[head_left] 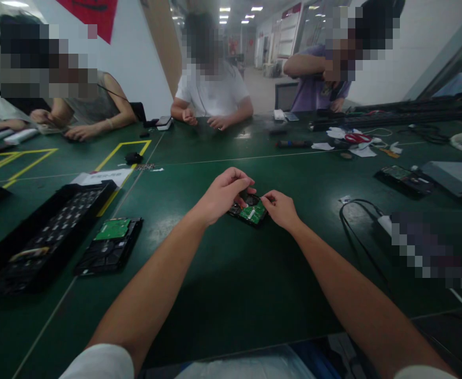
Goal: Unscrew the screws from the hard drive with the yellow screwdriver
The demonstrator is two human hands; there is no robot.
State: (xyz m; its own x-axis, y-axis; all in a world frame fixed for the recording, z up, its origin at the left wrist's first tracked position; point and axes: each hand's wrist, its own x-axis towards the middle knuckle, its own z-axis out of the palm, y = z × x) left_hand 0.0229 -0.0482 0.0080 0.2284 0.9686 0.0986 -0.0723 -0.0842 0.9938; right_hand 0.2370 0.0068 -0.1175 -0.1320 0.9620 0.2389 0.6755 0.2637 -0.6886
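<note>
A hard drive (253, 213) with a green circuit board lies on the green table in front of me. Over its left and far side is my left hand (228, 193), its fingers bent and drawn together; whatever is between the fingertips is hidden. My right hand (281, 208) is closed in a pinch at the drive's right edge, thumb and forefinger touching its corner. Part of the drive's far left side is covered by the left fingers. To the left lies a second drive (114, 230), board side up, apart from both hands.
A long black housing (53, 237) stands left. Beyond are a small black part (133, 157), a dark rod-shaped tool (293, 143) and paper scraps. Rightward lie another drive (404, 180), a grey metal box (455, 176) and a black cable (343, 223). Several people sit around the table.
</note>
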